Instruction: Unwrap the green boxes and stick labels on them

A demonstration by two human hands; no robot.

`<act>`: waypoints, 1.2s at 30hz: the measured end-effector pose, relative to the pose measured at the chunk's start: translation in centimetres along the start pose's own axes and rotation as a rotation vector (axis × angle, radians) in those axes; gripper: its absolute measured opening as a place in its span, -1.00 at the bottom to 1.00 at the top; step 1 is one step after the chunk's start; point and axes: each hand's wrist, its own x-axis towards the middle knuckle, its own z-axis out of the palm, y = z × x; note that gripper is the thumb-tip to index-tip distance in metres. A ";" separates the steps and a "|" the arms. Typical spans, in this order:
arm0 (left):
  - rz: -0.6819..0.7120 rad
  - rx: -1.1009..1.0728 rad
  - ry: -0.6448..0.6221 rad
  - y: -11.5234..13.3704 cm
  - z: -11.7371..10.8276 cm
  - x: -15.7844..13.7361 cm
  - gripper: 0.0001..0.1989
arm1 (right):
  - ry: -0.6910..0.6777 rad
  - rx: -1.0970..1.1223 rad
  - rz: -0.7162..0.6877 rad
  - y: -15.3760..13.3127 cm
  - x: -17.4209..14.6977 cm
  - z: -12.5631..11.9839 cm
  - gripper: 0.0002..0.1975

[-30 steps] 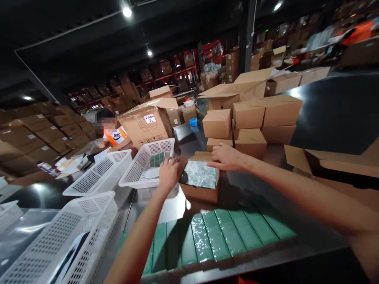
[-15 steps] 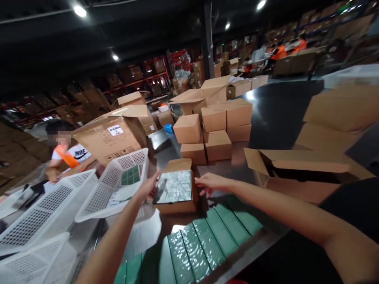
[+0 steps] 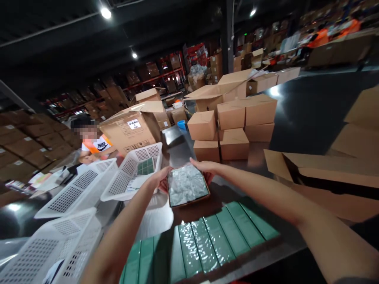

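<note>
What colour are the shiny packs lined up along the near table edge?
The packs are green, with bright glare on some; the head view shows it.

Left hand (image 3: 162, 179): bare, as is the whole of our visible left forearm (image 3: 122, 223)
Right hand (image 3: 207, 169): bare, our right forearm (image 3: 257, 187) likewise uncovered
Sleeve (image 3: 360, 279): dark grey, just a sliver showing on our right side
</note>
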 end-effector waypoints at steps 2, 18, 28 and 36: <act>0.117 -0.105 0.042 -0.9 -0.4 -1.5 -0.59 | 0.101 0.028 -0.120 0.3 -0.5 0.0 -0.15; 0.854 -0.446 0.200 -9.2 4.7 -1.9 0.43 | 0.172 -0.048 -0.760 4.7 -1.8 3.4 -0.09; 1.114 -0.372 0.420 -1.5 -3.0 -7.8 0.28 | 0.368 -0.214 -0.990 -6.3 -7.5 0.4 -0.07; 0.975 -0.681 0.553 -1.5 -7.3 -8.1 -0.15 | 0.463 -0.176 -1.087 -5.8 -11.3 -2.1 0.10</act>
